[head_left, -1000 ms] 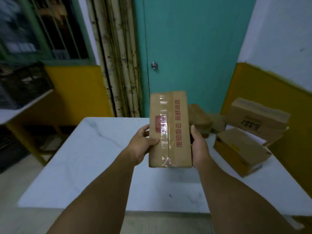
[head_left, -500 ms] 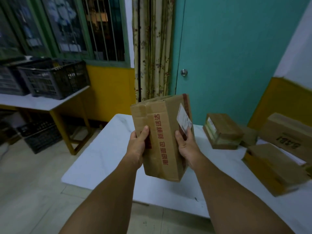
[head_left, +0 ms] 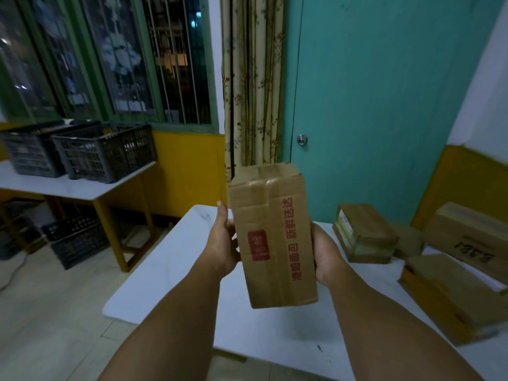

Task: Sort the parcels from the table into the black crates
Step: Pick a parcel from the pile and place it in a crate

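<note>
Both hands point(head_left: 224, 243) point(head_left: 327, 257) around parcel point(head_left: 275, 237)

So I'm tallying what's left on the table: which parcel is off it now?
The tall brown box with red Chinese print, held upright between the left hand and right hand; the other parcels lie on the white table.

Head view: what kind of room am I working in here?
Probably a small makeshift parcel-sorting room: cardboard parcels piled on a white table, black crates on a side table, and a teal door.
</note>
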### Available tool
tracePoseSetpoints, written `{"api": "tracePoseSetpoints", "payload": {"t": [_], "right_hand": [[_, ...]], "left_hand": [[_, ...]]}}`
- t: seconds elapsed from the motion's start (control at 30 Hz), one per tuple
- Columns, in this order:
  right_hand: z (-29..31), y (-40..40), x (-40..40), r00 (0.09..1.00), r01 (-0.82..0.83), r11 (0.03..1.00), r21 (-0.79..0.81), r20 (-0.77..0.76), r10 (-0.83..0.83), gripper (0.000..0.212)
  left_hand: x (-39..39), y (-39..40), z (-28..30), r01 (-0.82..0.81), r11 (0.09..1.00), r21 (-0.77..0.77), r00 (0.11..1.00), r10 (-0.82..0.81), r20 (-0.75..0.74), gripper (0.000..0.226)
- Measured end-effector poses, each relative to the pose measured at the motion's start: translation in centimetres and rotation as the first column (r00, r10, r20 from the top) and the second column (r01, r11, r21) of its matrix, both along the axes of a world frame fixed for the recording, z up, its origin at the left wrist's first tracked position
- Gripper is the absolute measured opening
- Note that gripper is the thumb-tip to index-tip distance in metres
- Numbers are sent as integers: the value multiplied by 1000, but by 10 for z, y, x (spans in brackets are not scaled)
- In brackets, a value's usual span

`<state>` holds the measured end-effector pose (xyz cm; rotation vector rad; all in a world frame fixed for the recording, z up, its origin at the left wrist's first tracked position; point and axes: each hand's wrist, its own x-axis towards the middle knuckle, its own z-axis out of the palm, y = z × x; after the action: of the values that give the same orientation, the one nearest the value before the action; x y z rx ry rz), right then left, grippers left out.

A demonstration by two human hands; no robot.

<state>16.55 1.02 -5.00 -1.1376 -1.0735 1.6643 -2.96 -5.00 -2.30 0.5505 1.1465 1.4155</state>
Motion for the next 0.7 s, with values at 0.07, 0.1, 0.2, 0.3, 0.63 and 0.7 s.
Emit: {"api": "tracePoseSetpoints", "payload": {"t": [0.07,0.1,0.2,0.3,0.63,0.7], "right_hand": [[-1,4,8,1000,3,999,39,12,-3,44],[-1,7,12,999,2,999,46,39,-4,49],[4,7,20,983,-25,996,87,185,9,62],[3,10,31,944,51,998,32,325,-58,113],[-22,7,54,854,499,866,-20,182,-488,101],[-12,-1,53,792,566,823,39,249,-557,82]], "left_hand": [[-4,-2,9,133,991,-21,979,-128,157,106],[-8,-1,11,204,979,-7,951,-196,237,101],[-6,-7,18,316,948,20,892,-304,334,86],[-4,-6,11,297,950,100,906,-313,285,77],[-19,1,4,204,952,228,963,-237,128,51],[-22,3,3,124,979,165,992,-117,-53,42]]}}
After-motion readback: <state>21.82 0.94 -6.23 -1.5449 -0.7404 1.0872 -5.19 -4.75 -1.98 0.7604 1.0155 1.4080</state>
